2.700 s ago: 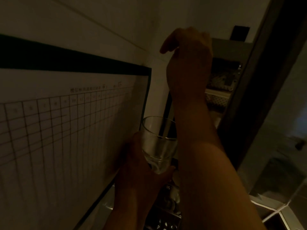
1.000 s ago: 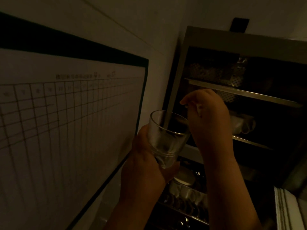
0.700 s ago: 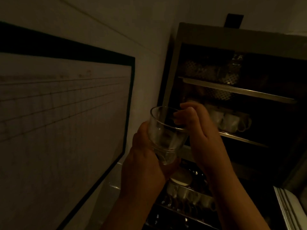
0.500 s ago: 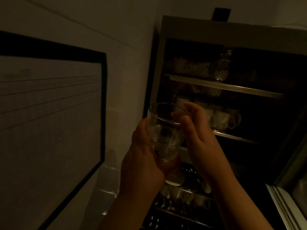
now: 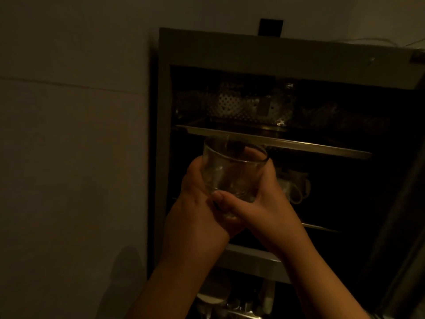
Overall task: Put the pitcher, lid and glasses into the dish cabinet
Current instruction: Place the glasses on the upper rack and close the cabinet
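Observation:
In dim light a clear drinking glass [image 5: 232, 169] is held upright in front of the open dish cabinet [image 5: 218, 49]. My left hand [image 5: 197, 203] wraps its left side and base. My right hand [image 5: 264, 201] cups its right side, thumb across the lower front. The glass rim is level with the cabinet's upper shelf [image 5: 299, 143]. No pitcher or lid is visible.
White cups [image 5: 294, 185] stand on the middle shelf behind my right hand. A perforated metal basket [image 5: 241, 107] sits on the top shelf. More dishes [image 5: 220, 298] lie in the lower compartment. A plain wall [image 5: 73, 134] is to the left, the cabinet door edge [image 5: 404, 203] at right.
The view has swung right, so the wall chart is gone and the cabinet is centred. My right hand came down from the cabinet door and closed on the glass beside my left hand.

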Motion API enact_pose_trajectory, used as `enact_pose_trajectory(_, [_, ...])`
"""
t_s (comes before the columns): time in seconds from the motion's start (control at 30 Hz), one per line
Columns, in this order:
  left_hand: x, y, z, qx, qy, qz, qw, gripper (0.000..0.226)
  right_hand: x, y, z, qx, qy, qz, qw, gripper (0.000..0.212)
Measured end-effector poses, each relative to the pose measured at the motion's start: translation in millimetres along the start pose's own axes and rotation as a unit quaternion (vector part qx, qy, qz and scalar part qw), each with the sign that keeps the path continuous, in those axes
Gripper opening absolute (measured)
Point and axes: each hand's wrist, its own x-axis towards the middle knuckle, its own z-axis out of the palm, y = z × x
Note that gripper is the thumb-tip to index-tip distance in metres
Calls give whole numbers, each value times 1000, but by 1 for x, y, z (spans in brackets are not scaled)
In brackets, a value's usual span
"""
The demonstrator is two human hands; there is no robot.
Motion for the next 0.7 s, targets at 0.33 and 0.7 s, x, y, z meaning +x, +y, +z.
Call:
enact_pose_trajectory(0.33, [41,16,32,-5,-9,21,1000,100,32,18,-30,71,76,-44,994,81])
enact_pose_trajectory(0.7, [95,18,55,-7,-35,99,995,95,71,11,-65,100,189,-110,971,83])
